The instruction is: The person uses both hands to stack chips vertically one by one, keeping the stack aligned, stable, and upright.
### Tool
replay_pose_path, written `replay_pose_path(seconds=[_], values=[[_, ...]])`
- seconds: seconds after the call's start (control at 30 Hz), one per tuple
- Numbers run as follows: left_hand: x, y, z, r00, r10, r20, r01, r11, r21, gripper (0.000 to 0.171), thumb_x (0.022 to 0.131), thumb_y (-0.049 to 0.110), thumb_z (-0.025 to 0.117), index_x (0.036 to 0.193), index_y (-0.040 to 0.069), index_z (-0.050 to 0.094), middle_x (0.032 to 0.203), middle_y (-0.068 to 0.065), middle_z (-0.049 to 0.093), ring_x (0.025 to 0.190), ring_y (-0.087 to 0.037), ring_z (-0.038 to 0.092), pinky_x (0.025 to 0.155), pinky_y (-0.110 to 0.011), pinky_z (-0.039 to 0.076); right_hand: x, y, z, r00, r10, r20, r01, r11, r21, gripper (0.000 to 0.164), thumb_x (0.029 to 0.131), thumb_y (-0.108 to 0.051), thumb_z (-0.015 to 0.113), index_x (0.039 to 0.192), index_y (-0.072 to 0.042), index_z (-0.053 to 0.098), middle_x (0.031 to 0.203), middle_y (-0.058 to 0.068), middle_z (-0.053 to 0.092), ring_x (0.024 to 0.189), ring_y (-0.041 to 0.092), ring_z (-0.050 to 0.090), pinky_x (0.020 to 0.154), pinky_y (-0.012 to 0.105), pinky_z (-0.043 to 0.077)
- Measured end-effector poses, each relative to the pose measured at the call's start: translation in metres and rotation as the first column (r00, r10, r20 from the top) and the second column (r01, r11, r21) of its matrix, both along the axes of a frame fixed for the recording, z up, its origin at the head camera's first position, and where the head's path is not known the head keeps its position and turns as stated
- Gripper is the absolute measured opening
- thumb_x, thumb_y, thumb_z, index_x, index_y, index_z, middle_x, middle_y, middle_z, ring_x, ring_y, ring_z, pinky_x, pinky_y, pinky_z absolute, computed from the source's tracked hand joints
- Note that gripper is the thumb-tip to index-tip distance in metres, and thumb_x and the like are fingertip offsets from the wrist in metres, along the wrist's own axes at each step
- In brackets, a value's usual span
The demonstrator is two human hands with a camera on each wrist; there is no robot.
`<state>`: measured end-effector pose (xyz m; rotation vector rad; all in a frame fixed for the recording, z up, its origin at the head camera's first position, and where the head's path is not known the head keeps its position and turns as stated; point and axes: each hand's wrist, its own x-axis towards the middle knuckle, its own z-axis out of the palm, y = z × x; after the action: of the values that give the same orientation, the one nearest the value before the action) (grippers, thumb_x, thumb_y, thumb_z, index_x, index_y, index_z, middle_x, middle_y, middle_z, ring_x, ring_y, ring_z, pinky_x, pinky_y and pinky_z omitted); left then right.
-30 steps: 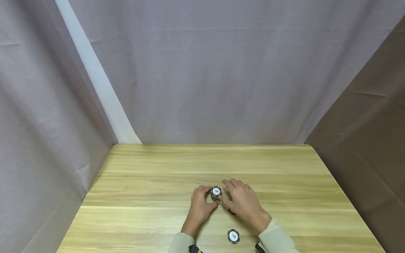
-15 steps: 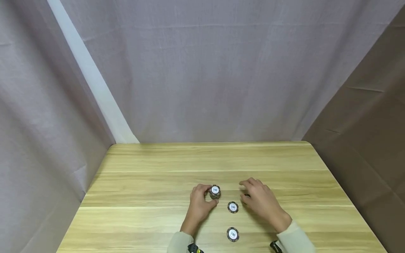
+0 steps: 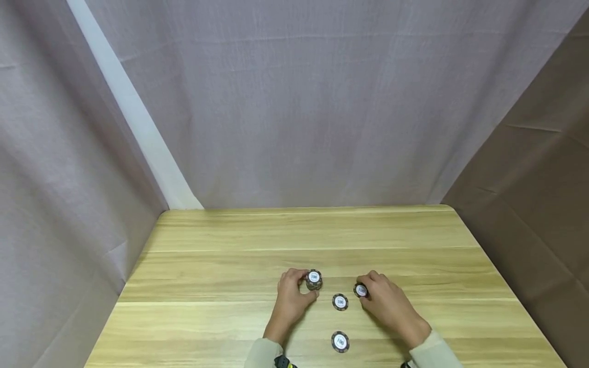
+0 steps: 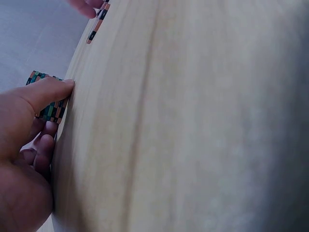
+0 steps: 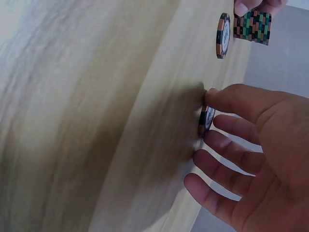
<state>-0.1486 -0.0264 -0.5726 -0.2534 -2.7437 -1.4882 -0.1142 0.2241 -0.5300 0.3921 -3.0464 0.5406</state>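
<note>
In the head view, my left hand (image 3: 289,301) holds a stack of poker chips (image 3: 314,279) upright on the table between thumb and fingers. The top chip is dark-edged with a white centre marked 100. The left wrist view shows the stack's striped side (image 4: 52,111) behind the thumb. To the right, my right hand (image 3: 388,304) pinches a single poker chip (image 3: 361,290) by its edges, thumb on one side and fingers opposite. In the right wrist view this chip (image 5: 206,117) lies at or very near the tabletop; the other fingers are spread beside it.
Two more 100 chips lie flat between the hands, one farther chip (image 3: 340,302) and one nearer chip (image 3: 340,342). The wooden table (image 3: 207,276) ends at grey curtains (image 3: 294,128) behind and a brown cloth (image 3: 529,194) on the right.
My right hand has moved away from the stack to the right, uncovering the farther loose chip, and now grasps a separate chip. The left hand stays around the stack.
</note>
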Motion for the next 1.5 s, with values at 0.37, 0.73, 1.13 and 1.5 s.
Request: replay_pose_path(seconds=[0.37,0.73,1.13,1.5], values=[[0.003,0.0,-0.001,1.0,0.007,0.0,-0.007,1.0,-0.01,0.048,0.073,0.009,0.092,0.117,0.0,0.074,0.102,0.0,0.066,0.095,-0.015,0.054,0.09,-0.038,0.043,-0.003,0.004,-0.01,0.997,0.046,-0.062,-0.039,0.993,0.108,0.026,0.082,-0.012,0.081,0.105,-0.006,0.074,0.094,0.001,0.063,0.084,0.014,0.06,0.069,0.037,0.056],[0.002,-0.001,-0.005,1.0,0.012,-0.004,-0.012,1.0,-0.016,0.048,0.072,0.009,0.092,0.116,0.001,0.075,0.101,0.001,0.066,0.094,-0.014,0.053,0.09,-0.037,0.043,-0.011,0.007,-0.015,1.0,0.017,-0.016,-0.017,1.0,-0.017,0.021,0.076,-0.015,0.071,0.092,-0.009,0.06,0.082,-0.004,0.048,0.075,0.011,0.044,0.063,0.027,0.046],[0.001,0.0,-0.007,1.0,0.001,-0.02,-0.001,1.0,-0.015,0.049,0.071,0.01,0.092,0.116,0.001,0.075,0.103,0.0,0.068,0.094,-0.014,0.054,0.092,-0.038,0.043,-0.018,-0.02,0.003,0.974,0.034,-0.225,-0.046,0.998,-0.048,0.034,0.081,-0.016,0.075,0.112,-0.002,0.07,0.096,0.001,0.061,0.088,0.014,0.056,0.078,0.037,0.057],[-0.001,0.0,-0.003,0.999,0.002,-0.04,-0.003,1.0,-0.011,0.048,0.072,0.011,0.093,0.115,0.002,0.075,0.102,0.001,0.067,0.094,-0.014,0.055,0.09,-0.036,0.043,-0.027,-0.048,0.012,0.957,0.101,-0.272,-0.123,0.99,-0.063,0.034,0.086,-0.015,0.079,0.115,0.0,0.072,0.102,0.005,0.067,0.094,0.019,0.065,0.084,0.039,0.06]])
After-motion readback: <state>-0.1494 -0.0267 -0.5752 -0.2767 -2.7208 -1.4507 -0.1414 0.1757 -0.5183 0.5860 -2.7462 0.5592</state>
